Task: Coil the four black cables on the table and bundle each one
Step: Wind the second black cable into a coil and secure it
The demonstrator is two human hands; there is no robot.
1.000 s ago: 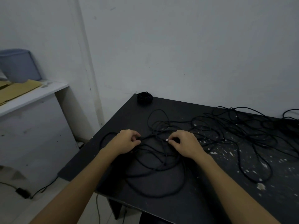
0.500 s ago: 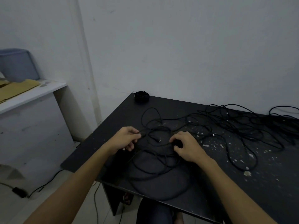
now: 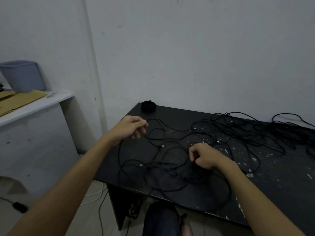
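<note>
Left hand [image 3: 129, 127] hovers over the far left part of the black worktop [image 3: 281, 188], its fingers curled and thumb meeting fingertips in a pinch on a strand of black cable [image 3: 153, 133] that runs off to its right. The right hand [image 3: 205, 157] sits nearer the person, to the right of the left hand and well apart from it, knuckles up and fingers curled inward; it seems to grip cable beneath its palm, though the strand itself is hidden in shadow there. Between and below the two hands lie loose loops of cable [image 3: 170, 167] spread flat on the worktop, one wide loop reaching close to the near edge under the right forearm. A small pale connector tip [image 3: 162, 146] lies on the worktop between the hands, slightly nearer the left one. Beyond the right hand, toward the wall, a larger tangle of black cables [image 3: 255, 132] covers the far right of the worktop; how many separate cables it holds cannot be told. Past the left hand, at the far corner against the wall, rests a coiled black bundle [image 3: 148, 105]. Pale flecks of chipped paint [image 3: 226, 150] dot the surface just beside the right hand. Left of the left hand, apart from the worktop, a white shelf [image 3: 34, 106] carries a grey-blue bin [image 3: 23, 75] and flat cardboard [image 3: 18, 99].
</note>
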